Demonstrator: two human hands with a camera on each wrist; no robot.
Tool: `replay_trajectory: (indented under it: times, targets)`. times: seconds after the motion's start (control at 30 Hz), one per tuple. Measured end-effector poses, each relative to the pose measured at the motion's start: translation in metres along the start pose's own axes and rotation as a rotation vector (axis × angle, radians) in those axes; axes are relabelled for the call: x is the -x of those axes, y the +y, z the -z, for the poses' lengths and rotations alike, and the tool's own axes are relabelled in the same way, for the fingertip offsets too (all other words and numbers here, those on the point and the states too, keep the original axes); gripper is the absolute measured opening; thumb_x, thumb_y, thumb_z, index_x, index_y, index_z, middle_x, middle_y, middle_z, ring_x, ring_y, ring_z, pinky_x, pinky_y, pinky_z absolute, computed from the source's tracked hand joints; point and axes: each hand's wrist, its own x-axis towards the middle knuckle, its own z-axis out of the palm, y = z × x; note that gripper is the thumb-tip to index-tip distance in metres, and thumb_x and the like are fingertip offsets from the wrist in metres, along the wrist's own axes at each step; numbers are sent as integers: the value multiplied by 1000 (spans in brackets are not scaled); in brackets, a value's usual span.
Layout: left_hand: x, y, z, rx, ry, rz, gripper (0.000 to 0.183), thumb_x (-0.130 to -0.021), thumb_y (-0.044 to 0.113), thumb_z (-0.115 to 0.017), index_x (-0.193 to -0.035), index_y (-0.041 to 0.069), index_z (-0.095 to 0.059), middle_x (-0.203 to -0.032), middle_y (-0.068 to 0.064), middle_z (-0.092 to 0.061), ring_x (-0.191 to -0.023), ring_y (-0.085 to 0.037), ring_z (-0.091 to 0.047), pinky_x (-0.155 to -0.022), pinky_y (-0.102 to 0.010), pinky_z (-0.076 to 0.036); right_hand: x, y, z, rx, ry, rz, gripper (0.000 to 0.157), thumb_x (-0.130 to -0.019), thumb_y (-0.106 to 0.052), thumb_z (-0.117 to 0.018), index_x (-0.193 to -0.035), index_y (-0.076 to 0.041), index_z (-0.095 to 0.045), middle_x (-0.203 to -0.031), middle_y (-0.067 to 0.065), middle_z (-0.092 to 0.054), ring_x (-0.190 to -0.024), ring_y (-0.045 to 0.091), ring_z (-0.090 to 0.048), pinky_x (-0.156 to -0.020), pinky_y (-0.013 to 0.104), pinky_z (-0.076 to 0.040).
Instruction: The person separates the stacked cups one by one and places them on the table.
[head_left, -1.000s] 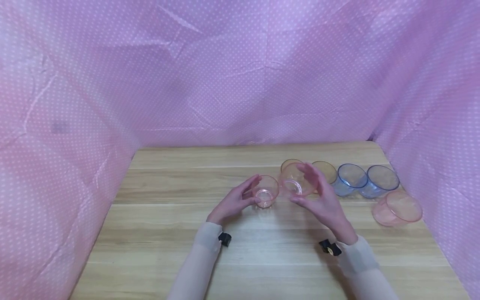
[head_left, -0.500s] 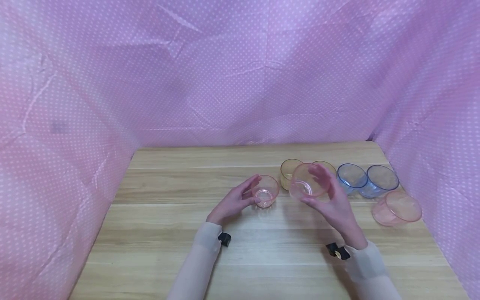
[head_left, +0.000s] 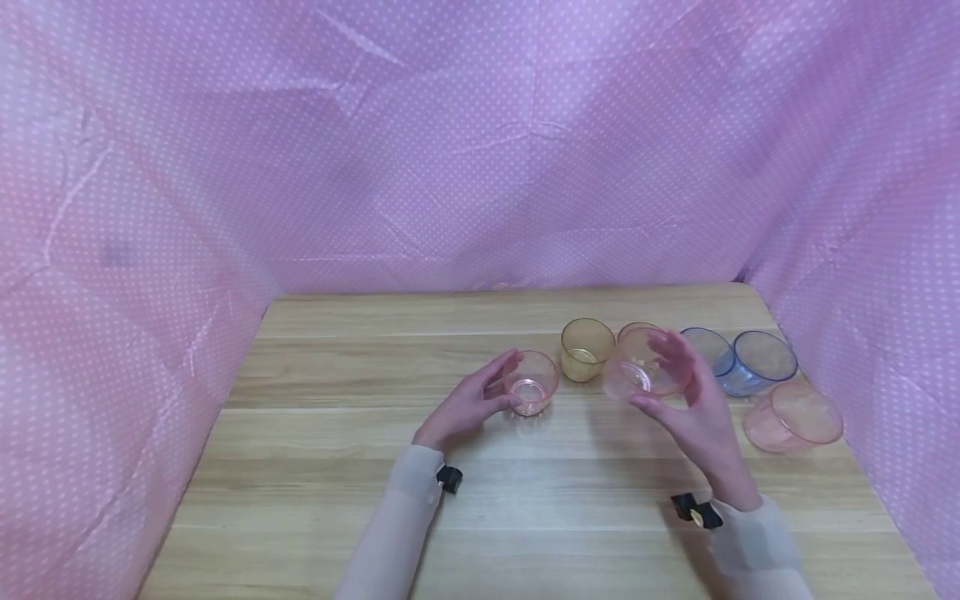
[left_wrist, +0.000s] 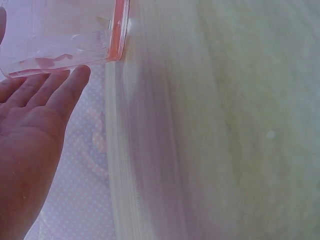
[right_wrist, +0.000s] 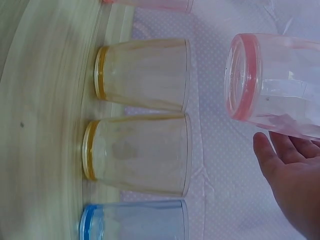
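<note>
In the head view my left hand (head_left: 471,403) curves its fingers and thumb round a clear pink cup (head_left: 534,385) standing upright on the table. The left wrist view shows the fingers against the side of that cup (left_wrist: 60,37). My right hand (head_left: 699,418) grips a second pink cup (head_left: 636,363) between thumb and fingers, raised above the tabletop and overlapping a yellow cup behind it. Seen from the right wrist, this held cup (right_wrist: 285,82) is level with the two yellow cups and well apart from them.
A yellow cup (head_left: 587,354) and another yellow cup (right_wrist: 137,155) stand in a row with two blue cups (head_left: 767,358) at the back right. One more pink cup (head_left: 787,421) sits near the right table edge. Pink dotted cloth (head_left: 480,167) hangs round the wooden table (head_left: 337,358).
My right hand has carried its pink cup to the right, from in front of the left yellow cup to in front of the other one. The left hand and its cup have stayed put.
</note>
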Motion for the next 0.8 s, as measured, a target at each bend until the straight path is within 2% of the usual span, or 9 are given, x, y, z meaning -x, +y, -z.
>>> replay_trajectory:
  times: [0.13, 0.23, 0.37, 0.8]
  targets:
    - [0, 0, 0, -4, -2, -4, 81, -99, 16, -71, -166, 15, -24, -167, -7, -32, -146, -35, -42, -119, -39, -40, 3, 1, 6, -60, 14, 23, 99, -68, 29, -79, -155, 6, -37, -150, 21, -53, -137, 19, -52, -114, 23, -42]
    - [0, 0, 0, -4, -2, 0, 81, -99, 16, -71, -166, 15, -24, -167, -7, -32, -146, -34, -42, -119, -38, -40, 5, 1, 12, -77, 26, 8, 98, -69, 29, -78, -155, 5, -38, -150, 20, -53, -137, 18, -52, -115, 23, -42]
    - [0, 1, 0, -1, -1, 5, 81, -100, 16, -71, -166, 16, -25, -167, -7, -33, -147, -33, -42, -119, -38, -39, 9, 0, 19, -37, 46, -33, 97, -70, 30, -76, -155, 3, -38, -151, 15, -54, -137, 15, -52, -115, 21, -41]
    - [0, 0, -1, -27, 9, 4, 80, -100, 19, -71, -166, 17, -25, -166, -7, -34, -145, -33, -44, -119, -39, -40, 23, -2, 38, 32, 141, -133, 93, -72, 32, -72, -154, 2, -39, -149, 10, -56, -133, 13, -53, -109, 16, -43]
